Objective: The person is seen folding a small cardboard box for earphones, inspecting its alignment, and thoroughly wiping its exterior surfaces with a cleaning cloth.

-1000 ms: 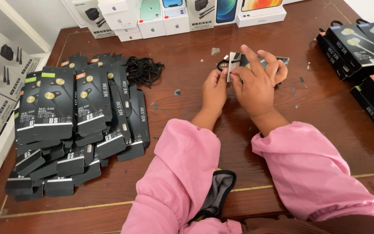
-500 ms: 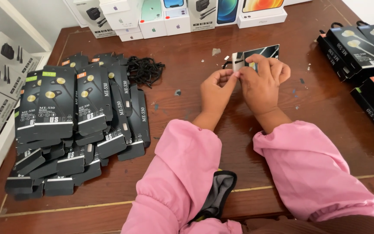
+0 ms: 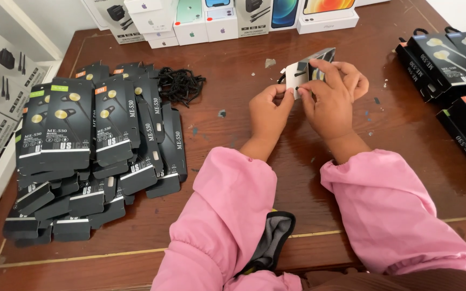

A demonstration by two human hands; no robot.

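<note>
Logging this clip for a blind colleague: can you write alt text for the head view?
Both hands, left hand and right hand, hold a small white card insert above a brown wooden table. A pile of flat black earphone boxes lies at left, a tangle of black cords behind it.

I work at a dark brown wooden table (image 3: 233, 178). On its left lies a heap of flat black boxes (image 3: 90, 145), with a tangle of black cords (image 3: 180, 85) beside it. White boxes (image 3: 217, 19) line the far edge; more black boxes (image 3: 454, 70) lie right.
</note>
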